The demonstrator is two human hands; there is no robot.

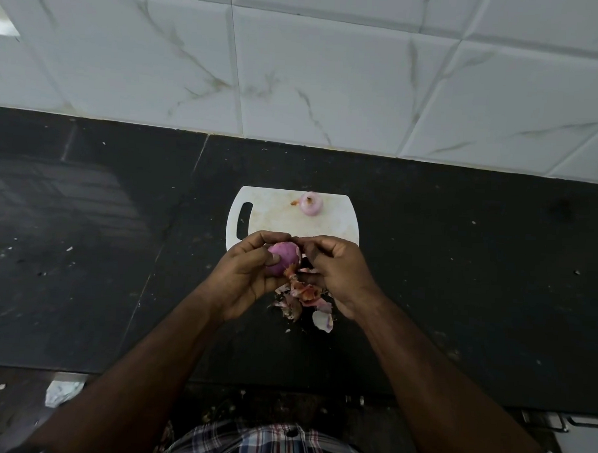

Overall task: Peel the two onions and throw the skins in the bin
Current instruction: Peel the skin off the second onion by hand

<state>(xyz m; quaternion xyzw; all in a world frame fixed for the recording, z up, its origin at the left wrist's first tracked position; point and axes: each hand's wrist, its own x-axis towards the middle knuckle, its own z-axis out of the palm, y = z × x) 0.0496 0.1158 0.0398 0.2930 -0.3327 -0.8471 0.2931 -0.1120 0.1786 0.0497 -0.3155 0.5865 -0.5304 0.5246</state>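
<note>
I am watching over the dark tabletop (460, 267), where the white cutting board (277, 218) is lying with the peeled onion (311, 203) resting near its far edge. Just this side of the board, the pile of skins (304, 300) is gathering on the tabletop under the hands. My left hand (247, 279) is cradling the second onion (281, 262), fingers curled round it, while my right hand (336, 272) is pinching a loose flap of skin at its side. To do this well, I am judging it best to keep the onion steady, pull the flap toward the root end in one strip, and let it drop onto the pile. The bin is not appearing anywhere, the onion's far side is hiding behind my fingers, and I cannot tell how much skin is remaining.
</note>
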